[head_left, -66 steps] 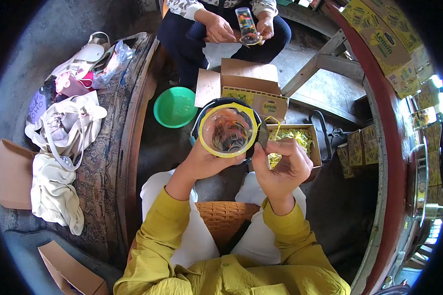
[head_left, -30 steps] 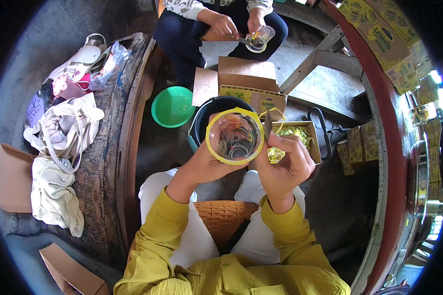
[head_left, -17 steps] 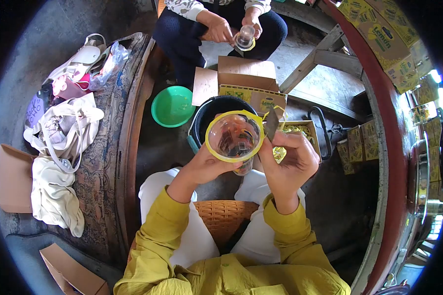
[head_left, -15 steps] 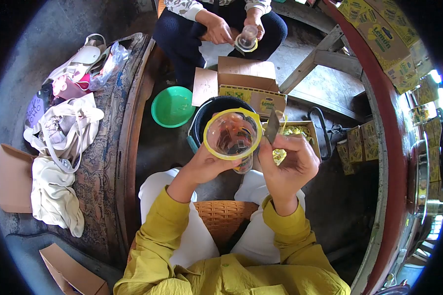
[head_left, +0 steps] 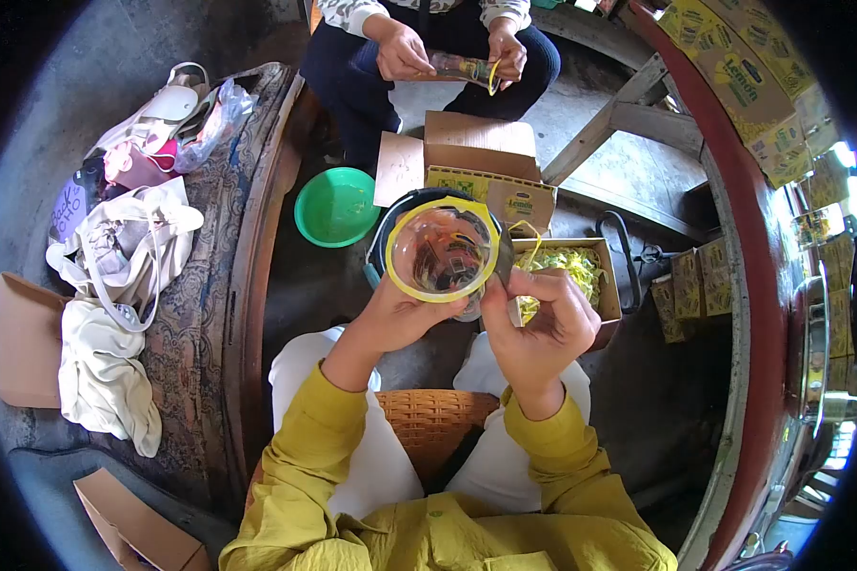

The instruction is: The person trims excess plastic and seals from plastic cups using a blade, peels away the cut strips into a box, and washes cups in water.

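Observation:
My left hand (head_left: 390, 319) is wrapped round a clear plastic cup (head_left: 445, 252) with printed sides and a yellow rim; its mouth faces me. In my right hand (head_left: 546, 322), a thin flat metal blade (head_left: 505, 249) is pinched between thumb and fingers. The blade lies against the right side of the rim, where a thin yellow strip (head_left: 535, 249) sticks out. Below the cup is a dark bucket (head_left: 383, 226), mostly hidden. To the right, an open box (head_left: 611, 295) holds yellow shavings (head_left: 579, 269).
Opposite me a seated person (head_left: 428, 57) holds a similar cup (head_left: 467, 67) on its side. An open carton (head_left: 481, 143) and a green basin (head_left: 335, 206) stand between us. Bags (head_left: 129, 238) lie on a patterned bench (head_left: 200, 381) at left; yellow lemon cartons (head_left: 733, 76) line the right.
My right hand has moved left and slightly down, bringing the blade against the rim. A yellow strip now stands off the rim. The other person has turned their cup onto its side.

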Demonstrator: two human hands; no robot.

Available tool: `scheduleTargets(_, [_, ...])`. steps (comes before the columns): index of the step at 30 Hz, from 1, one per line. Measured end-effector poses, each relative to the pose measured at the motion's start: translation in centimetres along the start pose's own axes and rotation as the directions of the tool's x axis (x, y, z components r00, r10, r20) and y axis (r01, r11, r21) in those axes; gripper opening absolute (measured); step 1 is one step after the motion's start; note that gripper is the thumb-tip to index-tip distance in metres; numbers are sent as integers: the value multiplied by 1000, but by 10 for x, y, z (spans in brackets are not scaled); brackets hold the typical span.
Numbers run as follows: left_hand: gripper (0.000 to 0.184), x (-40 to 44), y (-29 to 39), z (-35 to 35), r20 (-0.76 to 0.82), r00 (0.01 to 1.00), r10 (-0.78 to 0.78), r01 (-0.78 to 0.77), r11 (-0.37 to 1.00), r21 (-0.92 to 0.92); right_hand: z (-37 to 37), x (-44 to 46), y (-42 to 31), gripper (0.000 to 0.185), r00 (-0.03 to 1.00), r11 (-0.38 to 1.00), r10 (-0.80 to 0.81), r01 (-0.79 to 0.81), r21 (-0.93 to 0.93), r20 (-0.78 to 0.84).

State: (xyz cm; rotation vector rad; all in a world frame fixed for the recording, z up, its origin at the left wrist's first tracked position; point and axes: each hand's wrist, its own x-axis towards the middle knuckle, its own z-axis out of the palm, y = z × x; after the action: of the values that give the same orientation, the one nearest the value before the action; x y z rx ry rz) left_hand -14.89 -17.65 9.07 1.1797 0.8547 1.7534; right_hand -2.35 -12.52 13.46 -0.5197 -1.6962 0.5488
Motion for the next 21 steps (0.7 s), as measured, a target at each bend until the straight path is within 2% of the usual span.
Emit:
scheduleTargets(8, [69,4,4,3,69,987,148,-161,954,253,-1,3,1,16,998,996,-49,46,-71,-40])
scheduleTargets(11, [68,4,4,3,54,993,100,-111,963,246,-1,3,3,16,997,995,-55,51,-84,-46])
scheduleTargets(14, [69,2,1,2,96,983,154,-177,925,336,-3,6,4,16,999,995,-38,35,-94,-36])
scheduleTargets(17, [69,2,4,3,107,982,154,-179,941,287,-5,7,6,16,1000,998,-13,12,-59,-22])
scheduleTargets(20, [68,1,5,2,98,995,-1,-17,983,183,-6,8,6,16,1000,1000,2,-2,-24,-11])
scheduleTargets(21, [68,1,5,1,100,995,3,-20,985,171,-7,9,6,16,1000,1000,6,-6,-17,-6])
